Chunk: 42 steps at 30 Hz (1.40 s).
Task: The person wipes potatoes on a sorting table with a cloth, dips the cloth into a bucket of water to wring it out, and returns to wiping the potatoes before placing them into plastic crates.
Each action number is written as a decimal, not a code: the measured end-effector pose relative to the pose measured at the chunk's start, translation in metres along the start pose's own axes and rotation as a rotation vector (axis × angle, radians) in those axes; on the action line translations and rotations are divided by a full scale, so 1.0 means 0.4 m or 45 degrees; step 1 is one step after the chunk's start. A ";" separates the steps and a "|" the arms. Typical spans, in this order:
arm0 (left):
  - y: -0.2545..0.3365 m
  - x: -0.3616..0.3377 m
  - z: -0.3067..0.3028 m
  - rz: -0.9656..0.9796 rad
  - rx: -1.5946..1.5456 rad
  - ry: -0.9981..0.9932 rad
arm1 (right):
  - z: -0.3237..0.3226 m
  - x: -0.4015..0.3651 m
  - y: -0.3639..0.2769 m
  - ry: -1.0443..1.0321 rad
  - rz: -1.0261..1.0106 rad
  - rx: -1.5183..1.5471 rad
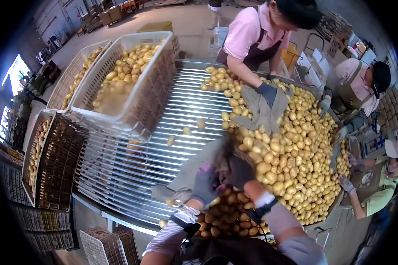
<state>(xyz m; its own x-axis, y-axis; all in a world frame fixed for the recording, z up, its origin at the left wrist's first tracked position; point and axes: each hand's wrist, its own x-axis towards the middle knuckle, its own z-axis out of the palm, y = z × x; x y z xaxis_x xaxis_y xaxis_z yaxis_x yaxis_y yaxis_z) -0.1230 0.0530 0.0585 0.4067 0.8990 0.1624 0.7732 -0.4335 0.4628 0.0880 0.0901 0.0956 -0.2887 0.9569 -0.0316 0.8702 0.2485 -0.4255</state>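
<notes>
Here's the grey cloth (191, 170), right at the centre of the frame, spread along the near edge of the potato pile and running down to the lower left. It looks limp and light, soft enough to fold anywhere; a bunched handful near the middle should hold better than a loose corner. The left hand (203, 187), gloved, is up against it, fingers partly curled. The right hand (242, 173), in a darker glove, bends in just beside. Between them it's all brown blur, so I can't tell what either set of fingers has hold of, or how tightly.

And the potatoes (292, 154), filling the right of centre! Firm, rounded, probably ready to roll and slippery if damp; cupping one round its widest part looks safest, since skins may scuff. A few sit loose on the table (199, 99), its metal bars bare towards the upper middle. Over at upper left, a white crate (157, 99) holds more. Top right of centre, a co-worker's gloved hand (268, 92) rests on a second cloth (270, 118).
</notes>
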 end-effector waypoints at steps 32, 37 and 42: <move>0.047 0.267 0.194 0.246 0.156 -0.665 | 0.052 -0.125 0.312 0.174 0.123 0.203; 0.017 0.450 0.314 0.135 0.443 -0.105 | 0.086 0.211 0.408 0.472 0.299 -0.016; 0.059 0.290 0.226 0.163 0.174 -0.288 | 0.037 0.023 0.304 0.363 0.044 -0.173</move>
<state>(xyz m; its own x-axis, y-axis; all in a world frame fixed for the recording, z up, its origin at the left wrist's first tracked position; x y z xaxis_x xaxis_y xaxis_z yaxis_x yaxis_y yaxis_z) -0.0137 0.1414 0.0094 0.5913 0.8064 0.0065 0.7609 -0.5606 0.3267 0.1852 0.1268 0.0302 -0.1514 0.9639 0.2192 0.9285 0.2148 -0.3030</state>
